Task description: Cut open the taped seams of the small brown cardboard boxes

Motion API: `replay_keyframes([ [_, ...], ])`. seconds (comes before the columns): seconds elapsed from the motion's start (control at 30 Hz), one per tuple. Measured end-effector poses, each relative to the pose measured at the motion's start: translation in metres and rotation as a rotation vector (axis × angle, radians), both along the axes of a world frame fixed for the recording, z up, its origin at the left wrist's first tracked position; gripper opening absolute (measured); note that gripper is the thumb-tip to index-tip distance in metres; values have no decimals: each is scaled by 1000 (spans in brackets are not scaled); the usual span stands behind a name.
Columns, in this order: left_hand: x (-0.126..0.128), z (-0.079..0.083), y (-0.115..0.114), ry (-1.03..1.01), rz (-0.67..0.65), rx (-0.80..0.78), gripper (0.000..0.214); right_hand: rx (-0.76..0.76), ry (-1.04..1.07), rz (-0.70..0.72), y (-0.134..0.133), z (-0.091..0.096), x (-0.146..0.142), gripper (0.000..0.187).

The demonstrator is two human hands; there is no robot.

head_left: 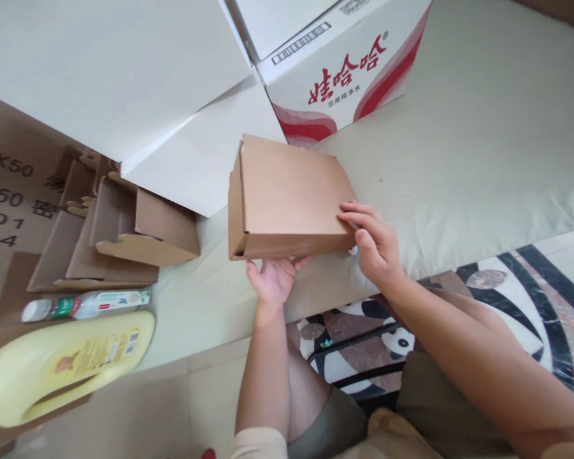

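Observation:
A small brown cardboard box (296,188) is held up over the pale cloth surface, its broad plain face turned up and its edge flaps folded in. My left hand (274,280) supports it from beneath, thumb showing at the near edge and most fingers hidden under the box. At the right end, my right hand (375,239) grips the corner, fingertips lying on the upper face and the thumb by the near side. What, if anything, is inside the box cannot be seen.
Behind the box stands a white carton (344,76) with red lettering, beside large white cardboard panels (210,140). To the left are several folded brown boxes (148,223), a plastic bottle (90,305) and a yellow jug (71,363). Pale cloth (468,127) covers the surface.

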State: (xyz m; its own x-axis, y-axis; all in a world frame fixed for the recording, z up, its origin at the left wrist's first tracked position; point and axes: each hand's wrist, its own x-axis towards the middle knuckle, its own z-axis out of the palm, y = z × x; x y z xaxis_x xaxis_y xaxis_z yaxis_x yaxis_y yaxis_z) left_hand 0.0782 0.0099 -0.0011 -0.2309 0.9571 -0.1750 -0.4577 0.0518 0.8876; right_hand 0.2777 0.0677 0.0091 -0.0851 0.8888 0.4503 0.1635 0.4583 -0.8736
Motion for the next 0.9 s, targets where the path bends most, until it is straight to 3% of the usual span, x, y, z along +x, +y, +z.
replay_keyframes([
  [0.07,-8,9,2,-13,141,25,92,-26,9,-6,3,0,2,41],
  [0.2,-32,15,6,11,477,122,55,-89,-56,99,8,-1,1,29],
  [0.33,-45,8,9,36,606,50,41,-66,-115,141,11,-4,-1,33],
  [0.47,-43,2,6,200,736,84,51,-94,-142,139,13,-8,-1,41],
  [0.7,-51,2,-2,309,653,-24,71,-100,-271,346,17,-5,1,50],
  [0.9,-75,0,-16,330,545,-104,77,-45,-392,390,16,2,-1,47],
])
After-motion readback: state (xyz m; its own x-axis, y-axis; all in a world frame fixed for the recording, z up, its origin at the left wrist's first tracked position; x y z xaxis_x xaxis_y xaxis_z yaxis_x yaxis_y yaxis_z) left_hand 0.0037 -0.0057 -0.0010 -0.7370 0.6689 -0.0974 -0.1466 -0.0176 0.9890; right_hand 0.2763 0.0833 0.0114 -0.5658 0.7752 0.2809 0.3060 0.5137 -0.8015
